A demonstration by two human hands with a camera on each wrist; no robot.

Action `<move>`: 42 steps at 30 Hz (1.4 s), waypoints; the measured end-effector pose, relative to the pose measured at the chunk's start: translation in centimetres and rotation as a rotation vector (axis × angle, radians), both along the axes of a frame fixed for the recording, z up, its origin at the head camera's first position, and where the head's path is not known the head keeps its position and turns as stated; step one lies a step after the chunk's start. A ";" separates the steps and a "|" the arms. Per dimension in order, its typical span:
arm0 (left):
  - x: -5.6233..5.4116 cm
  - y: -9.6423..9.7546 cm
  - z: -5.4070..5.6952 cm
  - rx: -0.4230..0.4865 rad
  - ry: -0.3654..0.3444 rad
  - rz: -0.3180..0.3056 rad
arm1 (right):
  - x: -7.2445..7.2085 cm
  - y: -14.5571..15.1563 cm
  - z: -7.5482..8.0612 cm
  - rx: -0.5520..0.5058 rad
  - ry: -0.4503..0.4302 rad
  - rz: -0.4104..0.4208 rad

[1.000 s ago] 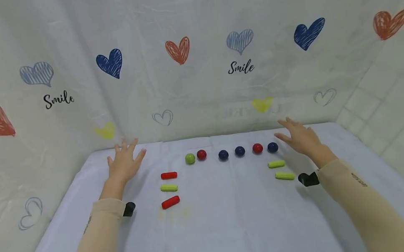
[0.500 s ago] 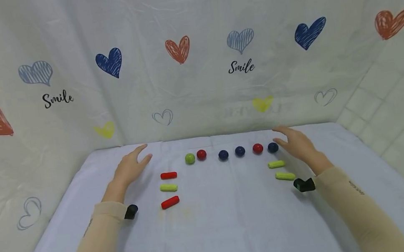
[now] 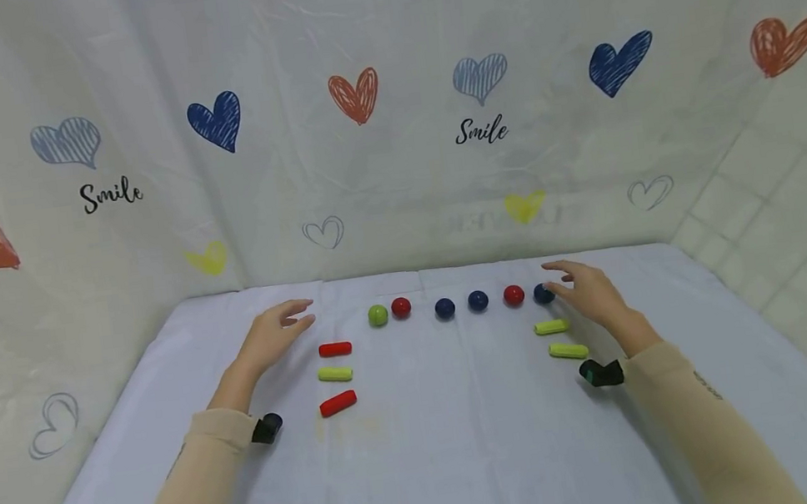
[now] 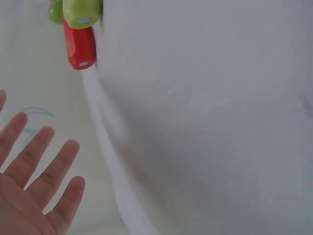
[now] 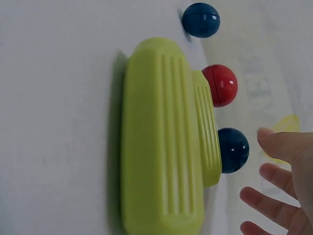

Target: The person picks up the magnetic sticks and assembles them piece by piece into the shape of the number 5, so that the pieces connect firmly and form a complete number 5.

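My left hand [image 3: 272, 335] is held over the table's left side with its fingers loosely extended and holds nothing. Nearest to it are a red ribbed block [image 3: 336, 349], a yellow-green one [image 3: 334, 374] and another red one [image 3: 337, 404]. On the right, my right hand [image 3: 592, 293] also holds nothing, fingers bent a little. Its thumb overlaps the rightmost dark blue ball [image 3: 543, 294] in the head view; the right wrist view shows a gap between thumb [image 5: 268, 137] and ball. Two yellow-green blocks, one farther [image 3: 551, 327] and one nearer [image 3: 568, 350], lie below that hand.
Along the back of the white-covered table [image 3: 430, 467] sit a green ball [image 3: 378, 316], a red ball [image 3: 400, 308], two dark blue balls [image 3: 461, 304] and another red ball [image 3: 513, 296]. A pale curtain printed with hearts [image 3: 354, 98] hangs behind. Each wrist bears a black camera.
Both hands have come down and inward from their raised, spread pose, the left toward the right and the right slightly leftward. Their fingers have drawn closer together. Balls and blocks stay in place.
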State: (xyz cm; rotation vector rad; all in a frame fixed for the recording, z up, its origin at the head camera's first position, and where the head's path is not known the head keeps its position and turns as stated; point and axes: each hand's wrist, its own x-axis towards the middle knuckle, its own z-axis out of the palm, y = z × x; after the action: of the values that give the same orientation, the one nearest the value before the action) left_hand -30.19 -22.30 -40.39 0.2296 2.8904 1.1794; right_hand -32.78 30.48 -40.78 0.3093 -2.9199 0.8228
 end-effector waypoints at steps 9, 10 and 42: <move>0.2 -0.1 -0.9 0.045 -0.100 -0.085 | 0.0 -0.5 -0.2 0.001 -0.103 -0.030; 0.3 -0.1 -1.0 0.043 -0.108 -0.103 | 0.1 -0.4 -0.2 0.000 -0.111 -0.031; 0.2 2.2 -1.0 -0.074 -0.200 -0.087 | -0.4 -0.7 0.3 0.052 -0.114 -0.011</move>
State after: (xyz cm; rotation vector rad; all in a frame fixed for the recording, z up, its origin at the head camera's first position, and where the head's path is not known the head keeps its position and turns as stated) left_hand -30.01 -20.06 -41.34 0.2196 2.7154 1.0163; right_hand -33.22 29.83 -40.50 0.2579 -3.0502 0.7887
